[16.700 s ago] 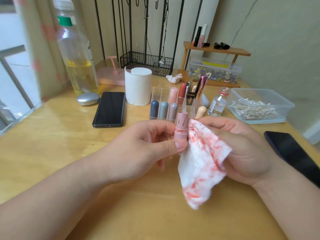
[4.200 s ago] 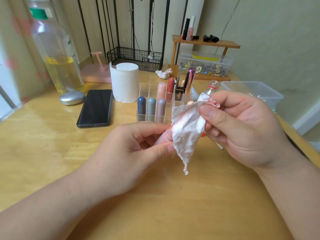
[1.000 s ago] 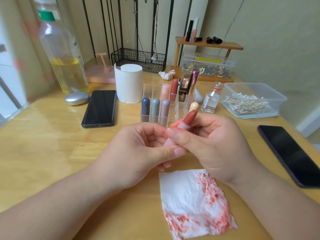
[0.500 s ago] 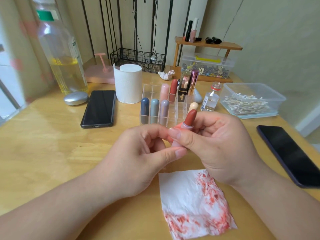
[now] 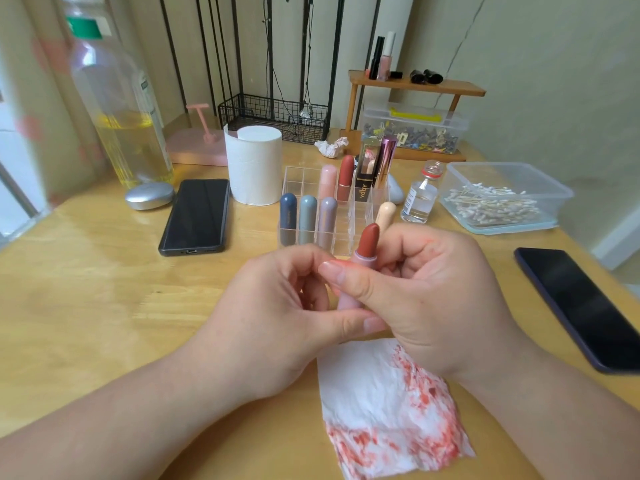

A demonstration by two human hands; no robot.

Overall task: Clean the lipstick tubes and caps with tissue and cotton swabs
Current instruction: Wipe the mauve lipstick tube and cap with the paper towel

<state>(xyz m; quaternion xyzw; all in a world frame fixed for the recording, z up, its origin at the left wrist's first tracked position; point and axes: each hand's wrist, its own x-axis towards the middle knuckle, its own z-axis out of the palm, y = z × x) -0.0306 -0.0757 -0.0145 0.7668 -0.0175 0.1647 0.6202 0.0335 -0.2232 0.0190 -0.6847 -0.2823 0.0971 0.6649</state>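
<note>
Both hands [image 5: 277, 317] [image 5: 433, 306] hold an uncapped lipstick [image 5: 367, 244] above stained tissue [image 5: 388, 410].

We're in a home here, a make-up corner by the look of it: a wooden counter [image 5: 86, 289], a clear organiser [image 5: 298, 176] of lipsticks [image 5: 307, 216] at twelve o'clock, a little wooden shelf [image 5: 450, 86] with nail polish bottles [image 5: 385, 60] at one, a tissue roll [image 5: 254, 164] and a phone [image 5: 195, 216] at eleven, and a wire basket [image 5: 273, 114] against the wall.

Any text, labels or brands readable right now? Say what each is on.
"ydby", gold letters, reading uncertain: on the black box in the clear organizer.
Small glass bottle label: too small to read.
Large plastic bottle label: blurred, unreadable.
</note>
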